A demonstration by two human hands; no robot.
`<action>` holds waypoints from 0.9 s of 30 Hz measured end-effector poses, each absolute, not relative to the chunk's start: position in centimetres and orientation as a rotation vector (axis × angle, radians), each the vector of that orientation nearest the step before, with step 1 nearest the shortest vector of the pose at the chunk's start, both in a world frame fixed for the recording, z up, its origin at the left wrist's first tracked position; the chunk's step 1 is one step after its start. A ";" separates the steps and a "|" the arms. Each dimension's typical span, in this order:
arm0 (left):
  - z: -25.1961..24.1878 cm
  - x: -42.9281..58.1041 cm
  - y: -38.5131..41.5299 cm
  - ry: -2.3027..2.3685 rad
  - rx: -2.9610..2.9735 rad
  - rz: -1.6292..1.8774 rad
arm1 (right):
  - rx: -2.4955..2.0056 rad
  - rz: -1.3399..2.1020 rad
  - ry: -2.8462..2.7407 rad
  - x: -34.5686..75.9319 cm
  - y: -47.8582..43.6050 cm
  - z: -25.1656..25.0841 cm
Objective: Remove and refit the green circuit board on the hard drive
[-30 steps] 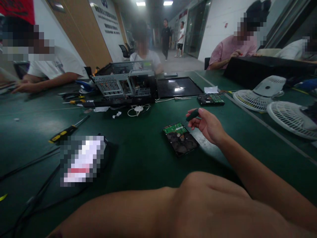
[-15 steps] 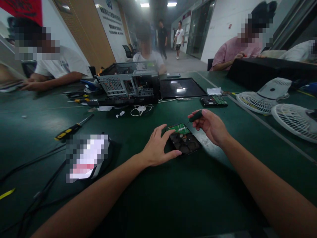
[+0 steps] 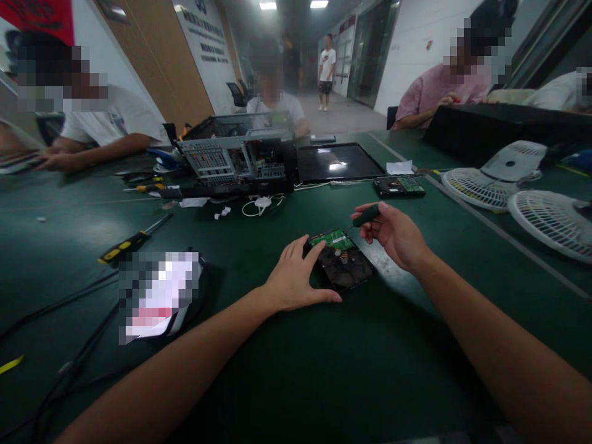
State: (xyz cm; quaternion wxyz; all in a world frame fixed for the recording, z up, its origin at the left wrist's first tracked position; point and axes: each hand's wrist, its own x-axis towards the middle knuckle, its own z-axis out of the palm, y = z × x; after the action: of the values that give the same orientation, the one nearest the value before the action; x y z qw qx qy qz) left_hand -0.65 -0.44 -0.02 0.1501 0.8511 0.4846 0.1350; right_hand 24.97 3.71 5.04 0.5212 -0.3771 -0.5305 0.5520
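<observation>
A hard drive (image 3: pixel 346 269) lies on the green table, its green circuit board face up. My left hand (image 3: pixel 296 276) rests along the drive's left side with fingers spread. Its index fingertip reaches onto the board, and the thumb stretches out just off the near edge. In my right hand (image 3: pixel 393 233), thumb and fingers close around the dark green handle of a screwdriver (image 3: pixel 367 215). The thin shaft points down and left to the far right corner of the board. Whether the tip touches a screw is too small to tell.
Behind stand an opened computer case (image 3: pixel 231 159), a flat black panel (image 3: pixel 340 163) and another hard drive (image 3: pixel 399 186). White fan parts (image 3: pixel 550 216) lie right. Left are a yellow-black screwdriver (image 3: pixel 124 246), a lit phone (image 3: pixel 161 296) and black cables (image 3: pixel 83 345). Several people sit around the table.
My left thumb has slid slightly toward me, off the drive's near edge. The right hand and screwdriver stay almost in place. A person in the background walks nearer.
</observation>
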 end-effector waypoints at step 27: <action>0.1 -0.7 -0.3 1.401 2.460 0.454 | -0.889 1.317 -1.308 24.9 3.5 5.2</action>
State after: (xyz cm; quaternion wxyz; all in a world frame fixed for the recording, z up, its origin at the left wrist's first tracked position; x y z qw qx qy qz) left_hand -0.66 -0.32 0.07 0.1368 0.8499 0.4841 0.1569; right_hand 24.87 3.47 5.19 0.5155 -0.3701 -0.5446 0.5483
